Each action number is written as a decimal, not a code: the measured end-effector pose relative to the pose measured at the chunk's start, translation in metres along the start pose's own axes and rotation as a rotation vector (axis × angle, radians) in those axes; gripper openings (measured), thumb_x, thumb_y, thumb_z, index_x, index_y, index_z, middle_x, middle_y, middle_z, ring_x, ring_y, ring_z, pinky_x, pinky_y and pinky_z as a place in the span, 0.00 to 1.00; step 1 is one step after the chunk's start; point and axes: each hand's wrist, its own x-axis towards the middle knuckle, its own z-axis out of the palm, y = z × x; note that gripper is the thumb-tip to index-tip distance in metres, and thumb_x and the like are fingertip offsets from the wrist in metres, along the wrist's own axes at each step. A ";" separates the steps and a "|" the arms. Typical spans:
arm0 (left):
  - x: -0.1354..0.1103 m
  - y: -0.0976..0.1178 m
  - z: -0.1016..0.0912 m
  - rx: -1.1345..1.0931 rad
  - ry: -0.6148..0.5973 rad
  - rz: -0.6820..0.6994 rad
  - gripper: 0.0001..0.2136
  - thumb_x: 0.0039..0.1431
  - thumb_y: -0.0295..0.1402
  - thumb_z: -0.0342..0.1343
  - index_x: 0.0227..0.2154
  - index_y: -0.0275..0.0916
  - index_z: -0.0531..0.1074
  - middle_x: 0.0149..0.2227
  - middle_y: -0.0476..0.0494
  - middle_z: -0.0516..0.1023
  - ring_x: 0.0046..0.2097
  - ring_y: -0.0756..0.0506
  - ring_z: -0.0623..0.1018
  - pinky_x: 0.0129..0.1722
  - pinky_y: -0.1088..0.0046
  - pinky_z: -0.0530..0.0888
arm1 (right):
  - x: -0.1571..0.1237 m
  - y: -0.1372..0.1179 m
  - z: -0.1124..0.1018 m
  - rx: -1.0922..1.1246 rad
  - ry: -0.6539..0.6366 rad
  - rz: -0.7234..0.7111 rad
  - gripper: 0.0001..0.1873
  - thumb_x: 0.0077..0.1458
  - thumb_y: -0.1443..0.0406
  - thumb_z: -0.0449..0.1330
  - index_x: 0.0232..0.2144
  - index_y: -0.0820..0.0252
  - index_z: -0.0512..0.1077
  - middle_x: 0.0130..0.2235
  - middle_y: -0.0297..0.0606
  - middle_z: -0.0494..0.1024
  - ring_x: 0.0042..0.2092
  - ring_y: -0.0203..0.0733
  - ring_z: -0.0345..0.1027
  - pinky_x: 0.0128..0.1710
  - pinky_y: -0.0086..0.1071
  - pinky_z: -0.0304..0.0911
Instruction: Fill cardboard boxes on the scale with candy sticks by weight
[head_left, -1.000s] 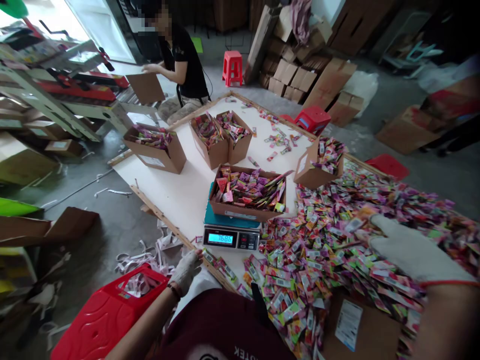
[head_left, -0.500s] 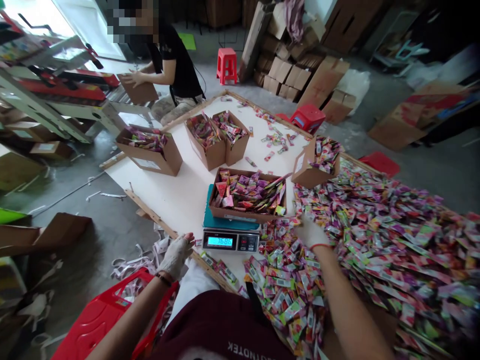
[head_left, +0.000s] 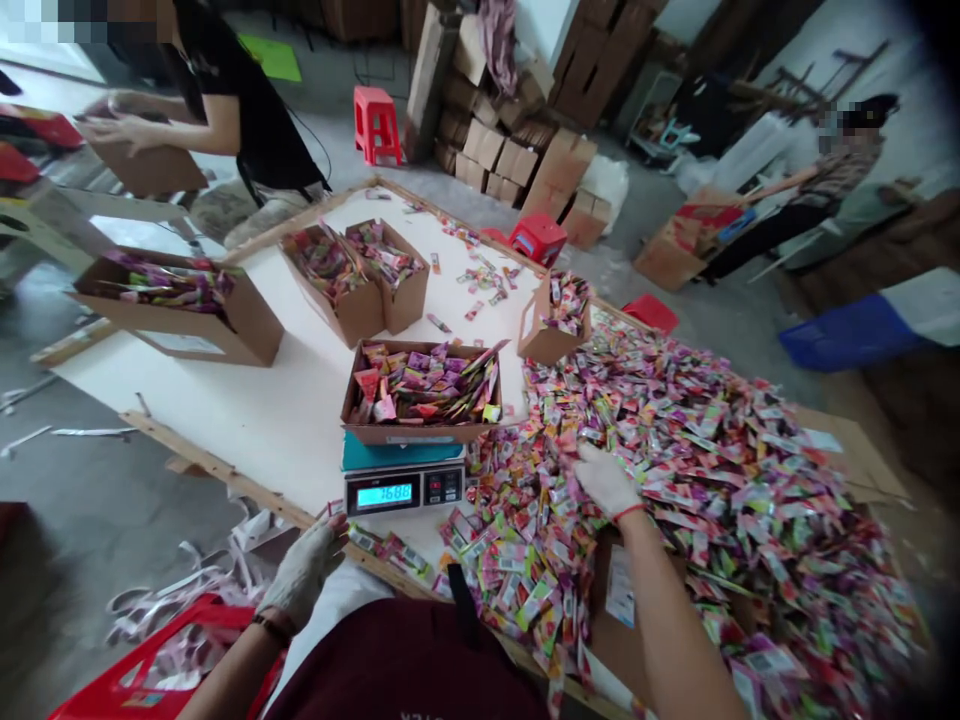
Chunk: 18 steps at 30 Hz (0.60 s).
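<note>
My right hand, in a white glove, reaches into the large pile of small wrapped packets; its fingertips are among the wrappers, and I cannot see whether they grip one. My left hand, also gloved, rests by the wooden table edge with its fingers stretched out and nothing in it. Between the hands stands a digital scale with a lit blue display. On its teal platform sits a cardboard box filled with packets.
More packet-filled boxes stand on the white table, at the left, back and right. A red crate is at lower left. Beyond are a red stool and two people, one holding a box.
My view has swung to the right, bringing a second person into sight. My right hand still reaches into the pile, its fingers now lower among packets. The display's last digit appears different.
</note>
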 end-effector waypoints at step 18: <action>-0.024 0.004 0.007 0.122 -0.018 0.161 0.34 0.36 0.61 0.69 0.40 0.40 0.76 0.42 0.37 0.80 0.42 0.40 0.80 0.40 0.67 0.73 | 0.018 -0.052 -0.036 0.588 -0.057 -0.040 0.13 0.52 0.54 0.73 0.34 0.54 0.80 0.18 0.31 0.68 0.19 0.37 0.57 0.16 0.31 0.53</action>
